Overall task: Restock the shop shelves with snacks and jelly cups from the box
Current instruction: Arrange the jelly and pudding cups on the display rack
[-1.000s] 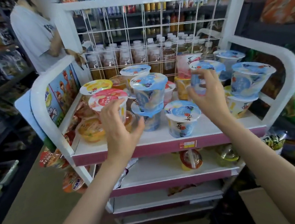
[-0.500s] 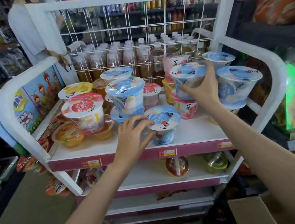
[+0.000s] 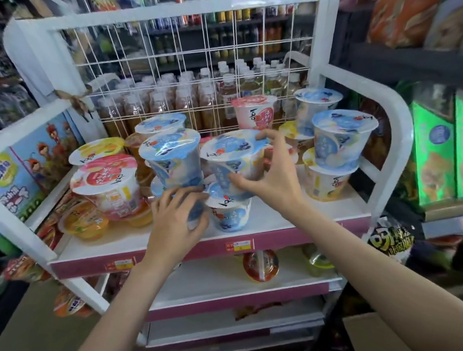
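A blue jelly cup (image 3: pixel 234 158), upright, is held in the right hand (image 3: pixel 273 180) grip directly above a shelved blue cup (image 3: pixel 229 214); the left hand (image 3: pixel 177 221) is curled round that lower cup's left side

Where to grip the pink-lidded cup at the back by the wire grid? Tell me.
Take the pink cup by its side wall just under the lid rim, coming from above and in front. It stands upright on another cup, the wire grid blocks the back, and the wide rim would stop the fingers from slipping.
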Motion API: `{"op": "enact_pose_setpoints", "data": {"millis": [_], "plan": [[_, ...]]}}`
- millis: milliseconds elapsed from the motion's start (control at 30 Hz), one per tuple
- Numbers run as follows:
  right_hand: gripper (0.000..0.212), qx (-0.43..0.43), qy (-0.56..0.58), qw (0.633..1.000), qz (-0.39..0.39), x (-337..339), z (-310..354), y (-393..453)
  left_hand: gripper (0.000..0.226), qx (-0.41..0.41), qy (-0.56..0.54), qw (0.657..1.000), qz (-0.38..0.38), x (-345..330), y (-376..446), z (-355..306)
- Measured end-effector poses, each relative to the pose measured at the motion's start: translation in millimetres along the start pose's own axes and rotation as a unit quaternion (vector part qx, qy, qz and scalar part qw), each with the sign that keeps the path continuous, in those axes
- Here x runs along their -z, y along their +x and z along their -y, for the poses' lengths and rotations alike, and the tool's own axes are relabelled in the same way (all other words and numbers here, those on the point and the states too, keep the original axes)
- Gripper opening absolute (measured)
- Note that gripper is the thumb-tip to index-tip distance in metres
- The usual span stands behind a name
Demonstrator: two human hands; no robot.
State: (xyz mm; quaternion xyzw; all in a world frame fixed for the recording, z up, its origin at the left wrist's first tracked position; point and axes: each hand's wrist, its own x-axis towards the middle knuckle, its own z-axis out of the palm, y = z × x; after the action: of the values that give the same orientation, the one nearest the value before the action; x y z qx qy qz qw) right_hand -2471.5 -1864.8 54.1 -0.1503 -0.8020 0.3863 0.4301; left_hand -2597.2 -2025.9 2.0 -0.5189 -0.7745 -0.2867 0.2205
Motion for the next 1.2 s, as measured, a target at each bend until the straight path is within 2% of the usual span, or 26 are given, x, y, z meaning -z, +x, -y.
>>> {"op": "enact_pose_setpoints", "data": {"millis": [200,400,533,633,767,900,1067,1200], "plan": [[0.071,-0.02,-0.046,0.997,-0.061,60.8,-26.4,-32.6,0.032,-0.004,-0.063,0.997,-0.033,7.7,4.1,-18.5],[0.066,-0.078,-0.135,0.988,-0.006,59.0,-48.1,-62.2,0.041,-0.033,-0.08,0.995,0.045,-2.0,34.8,-50.2],[0.058,-0.02,-0.261,0.965,0.028,76.0,-27.4,-56.4,0.043,-0.022,-0.11,0.992,0.052,-3.7,48.4,-51.6],[0.048,0.004,-0.257,0.966,0.033,88.1,-5.0,-35.9,0.047,-0.003,-0.134,0.99,0.046,-0.6,57.4,-49.7],[0.042,-0.018,-0.234,0.969,0.075,81.2,3.3,24.2,0.038,0.017,-0.156,0.985,0.069,0.0,62.8,-55.7],[0.055,-0.037,-0.262,0.958,0.114,61.9,-7.7,86.0,0.04,0.03,-0.184,0.978,0.089,-3.4,78.6,-63.2],[0.084,-0.1,-0.216,0.962,0.137,37.2,-25.9,140.7,0.043,0.079,-0.202,0.972,0.091,-8.3,114.0,-70.6],[0.089,-0.145,-0.222,0.952,0.151,20.6,-43.0,167.2,0.043,0.115,-0.209,0.966,0.098,-15.5,130.6,-65.3]]}}
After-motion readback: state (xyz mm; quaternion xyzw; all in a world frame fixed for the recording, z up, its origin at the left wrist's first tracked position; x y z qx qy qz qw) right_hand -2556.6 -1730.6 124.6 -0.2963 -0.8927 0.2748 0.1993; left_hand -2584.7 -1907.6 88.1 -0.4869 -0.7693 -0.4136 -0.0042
